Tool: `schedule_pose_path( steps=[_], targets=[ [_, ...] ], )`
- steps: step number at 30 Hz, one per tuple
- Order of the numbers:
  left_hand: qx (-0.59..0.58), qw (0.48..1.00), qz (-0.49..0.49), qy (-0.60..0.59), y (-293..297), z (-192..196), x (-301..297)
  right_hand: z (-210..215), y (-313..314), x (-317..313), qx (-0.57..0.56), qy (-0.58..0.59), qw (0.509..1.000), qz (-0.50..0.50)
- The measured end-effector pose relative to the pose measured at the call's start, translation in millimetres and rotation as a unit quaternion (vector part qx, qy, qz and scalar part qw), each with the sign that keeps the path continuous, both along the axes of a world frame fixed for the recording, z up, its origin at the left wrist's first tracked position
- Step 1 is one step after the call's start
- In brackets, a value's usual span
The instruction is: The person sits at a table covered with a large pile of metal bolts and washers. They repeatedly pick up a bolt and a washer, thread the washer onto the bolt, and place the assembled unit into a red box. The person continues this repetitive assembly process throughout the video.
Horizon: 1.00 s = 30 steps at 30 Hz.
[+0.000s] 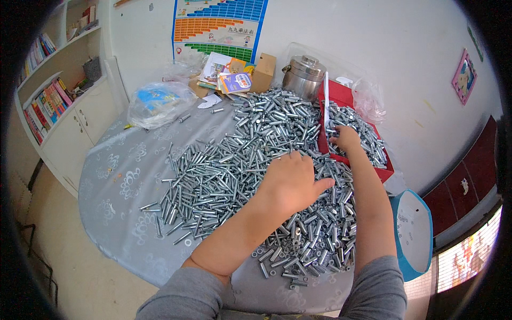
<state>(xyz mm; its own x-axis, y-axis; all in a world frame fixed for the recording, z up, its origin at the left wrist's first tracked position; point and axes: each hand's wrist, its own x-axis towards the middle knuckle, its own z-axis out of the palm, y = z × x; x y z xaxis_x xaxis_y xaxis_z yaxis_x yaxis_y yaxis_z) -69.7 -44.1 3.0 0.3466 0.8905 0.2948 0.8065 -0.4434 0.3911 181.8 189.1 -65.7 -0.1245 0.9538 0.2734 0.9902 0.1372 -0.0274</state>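
Two bare hands, one person, in grey sleeves (pixel 184 293).

Left hand (pixel 290 181): back uppermost, forearm slanting up and rightward from the lower edge, held over the heap of silvery bolts and sleeve-like tubes (pixel 213 178); thumb stretched rightward, apart from the fingers; fingertips hidden, grip cannot be told.

Right hand (pixel 348 138): arm extended well forward, fingers directed leftward at the near left part of an open red box (pixel 385 175), by the metal pieces inside; whether clamped or loose, cannot tell.

Heap: loose, spread across the grey patterned tabletop (pixel 122 181), tubes and small rings toward the front; similar pieces fill the box.

Writing: one blue-bordered wall poster (pixel 213 32), blue, orange and green stepped blocks, short line of large dark characters; one purple booklet (pixel 234 82), pale oval with lettering; shelved books (pixel 48 109), spines too small to read.

Further items: one lidded steel pot (pixel 304 77), behind the heap; one clear plastic bag (pixel 160 104), blue contents, far left; one blue-rimmed white bin (pixel 413 229), small rings inside, right of the tabletop.
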Motion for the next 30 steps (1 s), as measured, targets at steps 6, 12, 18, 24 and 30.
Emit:
schedule_pose_path(
  steps=[6,12,18,24,30],
  targets=[
    [-0.014,1.000,-0.010,-0.002,0.7,-5.9,2.6,8.2,-19.5,-3.8,-0.025,-0.010,0.997,-0.067],
    [-0.038,0.999,-0.014,0.008,-2.2,-0.6,5.4,2.1,-29.7,9.5,-0.008,0.033,0.994,-0.106],
    [-0.071,0.996,-0.041,0.021,-6.4,4.6,11.7,-16.1,-3.6,65.3,-0.022,0.277,0.957,-0.087],
    [-0.070,0.996,-0.043,0.032,-9.8,-0.6,13.6,23.6,-73.0,7.8,-0.125,0.749,0.650,0.023],
    [-0.097,0.992,-0.058,0.063,-8.3,-2.3,23.8,33.6,-172.9,-37.7,-0.119,0.887,0.407,0.184]
  ],
)
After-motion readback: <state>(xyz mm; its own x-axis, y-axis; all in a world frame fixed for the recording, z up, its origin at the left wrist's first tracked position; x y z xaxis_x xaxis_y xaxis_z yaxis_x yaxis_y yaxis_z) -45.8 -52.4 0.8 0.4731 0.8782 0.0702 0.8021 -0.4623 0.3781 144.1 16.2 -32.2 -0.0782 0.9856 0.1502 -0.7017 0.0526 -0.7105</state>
